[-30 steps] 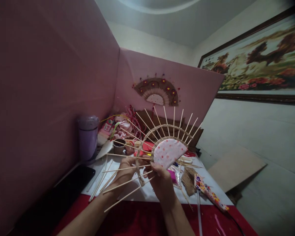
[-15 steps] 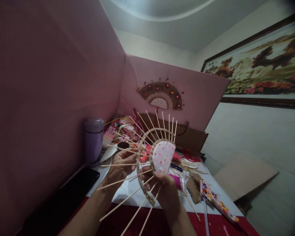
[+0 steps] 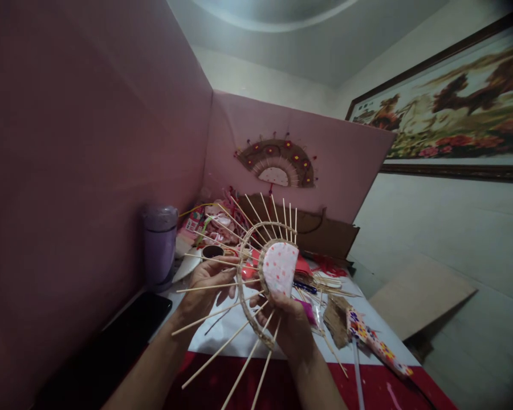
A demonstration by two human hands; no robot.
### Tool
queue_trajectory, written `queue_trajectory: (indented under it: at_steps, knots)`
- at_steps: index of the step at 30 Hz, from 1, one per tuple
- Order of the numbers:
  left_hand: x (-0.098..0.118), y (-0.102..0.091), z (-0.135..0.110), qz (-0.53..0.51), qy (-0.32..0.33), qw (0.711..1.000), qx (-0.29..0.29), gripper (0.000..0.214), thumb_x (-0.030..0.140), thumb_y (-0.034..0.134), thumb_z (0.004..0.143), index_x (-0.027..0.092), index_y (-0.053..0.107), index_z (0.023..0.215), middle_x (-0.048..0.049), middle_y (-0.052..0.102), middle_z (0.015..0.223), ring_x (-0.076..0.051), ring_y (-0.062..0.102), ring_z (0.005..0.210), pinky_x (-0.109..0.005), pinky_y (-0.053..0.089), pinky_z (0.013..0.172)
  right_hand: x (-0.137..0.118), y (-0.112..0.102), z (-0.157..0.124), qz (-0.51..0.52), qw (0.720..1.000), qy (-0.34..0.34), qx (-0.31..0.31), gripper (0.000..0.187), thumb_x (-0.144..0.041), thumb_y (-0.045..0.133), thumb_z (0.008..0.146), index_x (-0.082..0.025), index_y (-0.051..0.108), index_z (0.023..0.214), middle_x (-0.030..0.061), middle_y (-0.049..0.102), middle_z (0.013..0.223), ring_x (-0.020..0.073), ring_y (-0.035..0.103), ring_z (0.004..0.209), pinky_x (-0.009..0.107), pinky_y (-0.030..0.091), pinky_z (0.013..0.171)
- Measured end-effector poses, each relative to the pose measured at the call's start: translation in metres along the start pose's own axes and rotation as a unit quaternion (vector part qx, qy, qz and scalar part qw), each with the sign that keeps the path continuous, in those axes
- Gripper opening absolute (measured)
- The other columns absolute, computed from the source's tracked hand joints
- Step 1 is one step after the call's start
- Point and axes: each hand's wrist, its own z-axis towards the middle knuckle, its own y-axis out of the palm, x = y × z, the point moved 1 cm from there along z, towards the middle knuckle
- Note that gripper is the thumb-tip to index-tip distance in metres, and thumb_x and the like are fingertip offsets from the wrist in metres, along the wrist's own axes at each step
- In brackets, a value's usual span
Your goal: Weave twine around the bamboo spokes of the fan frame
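We hold a fan frame (image 3: 263,265) near the middle of our view, above a desk (image 3: 216,341) covered in white and red. A pink-dotted half-disc (image 3: 281,267) forms its core, flat edge toward 3 o'clock. Thin wooden sticks (image 3: 211,359) radiate from 12 o'clock, round through 9, to about 6, and a braided outer band (image 3: 240,282) arcs across them.

Our right hand (image 3: 293,319) grips the half-disc's lower corner at 6 o'clock, thumb in front. Our left hand (image 3: 216,279) is narrow, its fingertips at the outer band near 9 o'clock; we cannot tell whether they pinch it.

Around the frame we find a dark cup (image 3: 212,251) at 10 o'clock, a purple tumbler (image 3: 160,250) farther out between 9 and 10, a magenta packet (image 3: 306,312) near 4, and, beyond the packet, a flower-patterned glue gun (image 3: 378,343). At 12 o'clock, a brown flower-trimmed fan (image 3: 277,162) shows against a pink board (image 3: 333,188); toward 2, a framed horse picture (image 3: 457,114) is on the wall.
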Motion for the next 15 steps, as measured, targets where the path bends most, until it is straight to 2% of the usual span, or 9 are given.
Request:
queue_trajectory:
  at_steps: [4,7,9,12,15]
  knots:
    - [-0.001,-0.002,-0.001,0.023,0.003,1.000,-0.001,0.022,0.022,0.067,0.069,0.014,0.064,0.090,-0.0023,0.063,0.067,-0.005,0.048,0.040,-0.016,0.031,0.036,-0.002,0.000,0.002,0.019,0.999,-0.016,0.041,0.029,-0.034,0.061,0.075,-0.012,0.064,0.092,0.0087,0.068,0.087,0.0139,0.061,0.064,0.020,0.044,0.046]
    - [-0.003,-0.002,-0.001,0.043,0.007,0.999,0.002,0.023,0.023,0.067,0.069,0.014,0.065,0.089,-0.0035,0.063,0.072,-0.005,0.047,0.044,-0.016,0.032,0.038,-0.004,0.001,0.006,0.044,0.994,-0.009,0.104,0.031,-0.038,0.061,0.075,-0.011,0.064,0.090,0.0086,0.069,0.081,0.0130,0.061,0.056,0.019,0.043,0.041]
    - [-0.004,-0.002,-0.001,0.061,0.009,0.998,0.006,0.021,0.023,0.068,0.068,0.014,0.065,0.087,-0.0020,0.061,0.068,-0.005,0.046,0.046,-0.016,0.031,0.039,-0.005,0.000,0.009,0.056,0.986,-0.002,0.158,0.028,-0.034,0.064,0.072,-0.010,0.064,0.086,0.0071,0.070,0.072,0.0128,0.061,0.052,0.019,0.044,0.040]
    - [-0.006,-0.003,0.000,0.083,0.012,0.996,0.014,0.020,0.022,0.069,0.067,0.014,0.066,0.085,-0.0010,0.061,0.065,-0.006,0.047,0.049,-0.016,0.031,0.040,-0.005,-0.004,0.013,0.066,0.976,0.010,0.207,0.022,-0.026,0.066,0.069,-0.011,0.064,0.085,0.0058,0.070,0.069,0.0153,0.064,0.055,0.021,0.047,0.041]
    - [-0.005,-0.003,0.001,0.080,0.015,0.996,0.024,0.018,0.020,0.071,0.064,0.014,0.067,0.081,-0.0035,0.065,0.072,-0.010,0.055,0.060,-0.020,0.041,0.054,-0.004,-0.008,0.014,0.069,0.971,0.014,0.228,0.018,-0.016,0.066,0.063,-0.010,0.064,0.080,0.0062,0.070,0.065,0.0175,0.065,0.056,0.023,0.049,0.042]
